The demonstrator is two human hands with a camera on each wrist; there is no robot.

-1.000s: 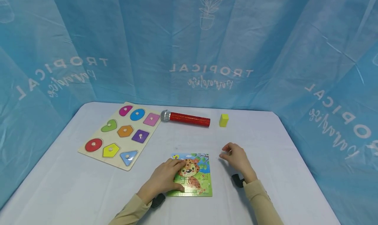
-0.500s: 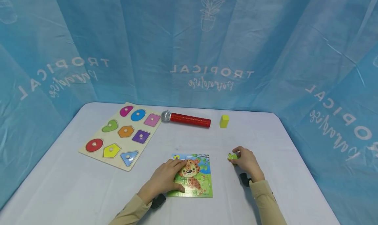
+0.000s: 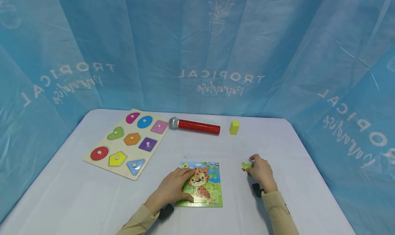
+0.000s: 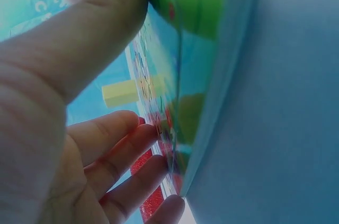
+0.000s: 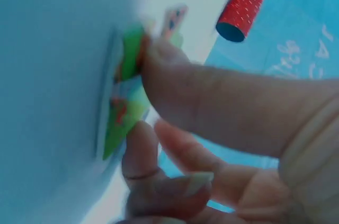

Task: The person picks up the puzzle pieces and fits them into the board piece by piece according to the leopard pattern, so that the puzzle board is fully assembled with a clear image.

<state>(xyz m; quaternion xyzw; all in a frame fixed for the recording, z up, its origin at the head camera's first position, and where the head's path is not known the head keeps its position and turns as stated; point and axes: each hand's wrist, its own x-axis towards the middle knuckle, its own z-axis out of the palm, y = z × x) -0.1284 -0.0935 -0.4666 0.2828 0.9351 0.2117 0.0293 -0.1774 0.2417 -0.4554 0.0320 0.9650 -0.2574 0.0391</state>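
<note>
A square jigsaw puzzle (image 3: 213, 190) with a leopard cub picture lies near the table's front. Over its left part rests my left hand (image 3: 172, 187), thumb and fingers spread, covering some of the picture. The left wrist view shows the thumb (image 4: 100, 33) on the green edge and fingertips (image 4: 161, 168) touching the surface. To the right of the puzzle, my right hand (image 3: 263, 172) pinches a green jigsaw piece (image 3: 246, 166) close to the tabletop. Its colours look green and orange but blurred in the right wrist view, and the fingers hide part of it.
A wooden peg board (image 3: 123, 145) with coloured shapes lies at the left. Behind the puzzle are a red toy microphone (image 3: 199, 126) and a small yellow block (image 3: 234, 127). A blue curtain (image 3: 197, 49) surrounds the white table (image 3: 296, 180).
My right hand has moved right, away from the puzzle, and the green piece has come into view between its fingers, shifting slightly right with it. The left hand stays on the puzzle.
</note>
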